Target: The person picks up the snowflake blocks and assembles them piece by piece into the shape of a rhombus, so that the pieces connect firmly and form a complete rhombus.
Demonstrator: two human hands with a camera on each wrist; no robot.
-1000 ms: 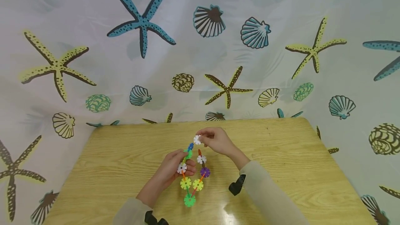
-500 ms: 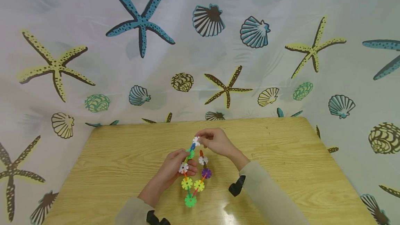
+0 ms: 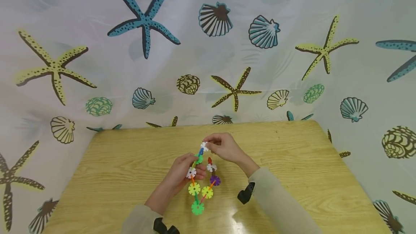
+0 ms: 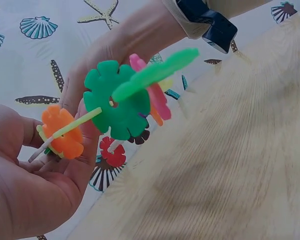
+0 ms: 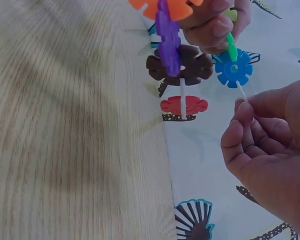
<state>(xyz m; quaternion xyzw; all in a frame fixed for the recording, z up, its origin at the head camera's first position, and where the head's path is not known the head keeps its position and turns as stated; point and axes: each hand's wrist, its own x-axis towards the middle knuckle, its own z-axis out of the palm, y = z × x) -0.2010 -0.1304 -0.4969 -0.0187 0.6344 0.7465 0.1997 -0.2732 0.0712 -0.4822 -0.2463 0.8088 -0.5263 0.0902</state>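
Note:
My left hand (image 3: 180,170) holds a chain of notched plastic discs, pinching it near a green disc (image 3: 199,159) with a blue disc (image 3: 201,152) beyond. The chain bends through a white disc (image 3: 191,172), yellow discs and a bottom green disc (image 3: 197,208), then rises past a purple disc (image 3: 215,180) to a red end disc (image 3: 209,160). Between thumb and fingers, my right hand (image 3: 225,148) pinches a white disc (image 3: 204,146). Seen edge-on in the right wrist view, that white disc (image 5: 242,91) meets the rim of the blue disc (image 5: 234,69).
Both hands are above a wood-grain table (image 3: 276,154). A pale curtain (image 3: 195,53) printed with starfish and shells hangs behind the table's far edge and along its sides. Black devices (image 3: 246,193) are strapped at both wrists.
One second ago the white disc stood slightly apart from the blue one; now they meet. The left hand and chain have shifted slightly toward the right hand, which stays nearly still.

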